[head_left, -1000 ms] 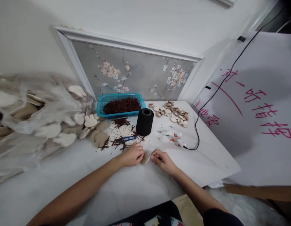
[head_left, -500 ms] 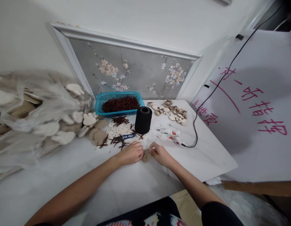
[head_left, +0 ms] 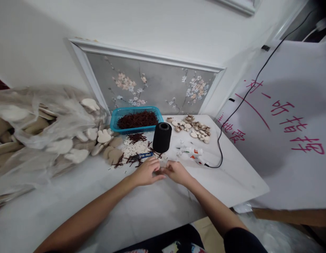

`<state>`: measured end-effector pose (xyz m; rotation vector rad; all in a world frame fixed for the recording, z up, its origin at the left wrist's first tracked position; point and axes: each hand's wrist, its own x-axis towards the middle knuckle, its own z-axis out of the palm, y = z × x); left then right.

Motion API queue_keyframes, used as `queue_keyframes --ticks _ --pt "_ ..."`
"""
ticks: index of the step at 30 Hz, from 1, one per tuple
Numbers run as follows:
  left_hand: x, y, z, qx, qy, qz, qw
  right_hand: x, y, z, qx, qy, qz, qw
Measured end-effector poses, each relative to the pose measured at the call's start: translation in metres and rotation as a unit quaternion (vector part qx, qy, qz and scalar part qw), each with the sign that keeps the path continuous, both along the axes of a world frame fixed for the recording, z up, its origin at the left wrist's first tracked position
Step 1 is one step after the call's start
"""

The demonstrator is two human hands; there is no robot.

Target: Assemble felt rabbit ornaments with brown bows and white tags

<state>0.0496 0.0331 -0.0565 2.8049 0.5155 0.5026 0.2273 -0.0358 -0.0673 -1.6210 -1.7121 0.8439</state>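
Over the near middle of the table, my left hand (head_left: 148, 172) has its thumb stretched out, apart from its curled fingers. Close beside it, the fingers of my right hand (head_left: 178, 173) are pinched together. A small brownish piece (head_left: 160, 172) shows in the gap between both hands; most of it is hidden, and what the right fingertips grip is unclear. Just beyond stands a black cone of thread (head_left: 162, 137). Blue-handled thread snips (head_left: 145, 155) lie beyond my left hand, among dark brown cord bows (head_left: 136, 138) and small white bits (head_left: 132, 149).
A blue basket (head_left: 114, 117) of brown cord bows stands at the back. Beige and white felt shapes (head_left: 112, 154) and a clear bag (head_left: 44, 130) fill the left. Small finished-looking pieces (head_left: 198, 127) lie back right, near a glue gun (head_left: 198, 160) with a black cord (head_left: 219, 151).
My hands have come closer together, and the left thumb now sticks out. The beige piece that lay beneath them is now mostly hidden. The camera view has shifted slightly.
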Motion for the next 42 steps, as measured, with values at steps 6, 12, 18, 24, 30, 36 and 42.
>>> queue_keyframes --ticks 6,12,18,24,30,36,42 --pt "-0.004 0.010 -0.007 0.024 -0.016 0.005 1.000 -0.002 0.015 -0.007 0.003 0.069 -0.017 0.997" --pt "-0.006 0.016 -0.011 0.054 -0.039 -0.009 0.998 -0.002 0.014 -0.009 0.000 0.105 -0.018 0.994" --pt "-0.004 0.016 -0.010 0.056 -0.076 -0.009 0.995 -0.003 0.014 -0.008 0.015 0.146 0.003 0.989" --pt "-0.004 0.016 -0.006 0.023 -0.129 -0.003 0.991 -0.002 0.010 -0.010 0.015 0.200 0.036 0.979" --pt "-0.006 0.013 -0.002 0.013 -0.150 -0.014 0.988 -0.002 0.008 -0.009 0.013 0.251 0.033 0.967" --pt "-0.006 0.013 -0.003 0.011 -0.149 -0.045 0.988 -0.004 0.008 -0.011 -0.003 0.309 0.027 0.951" --pt "-0.005 0.013 -0.004 -0.019 -0.172 -0.033 0.984 -0.007 0.007 -0.013 -0.001 0.372 0.014 0.928"
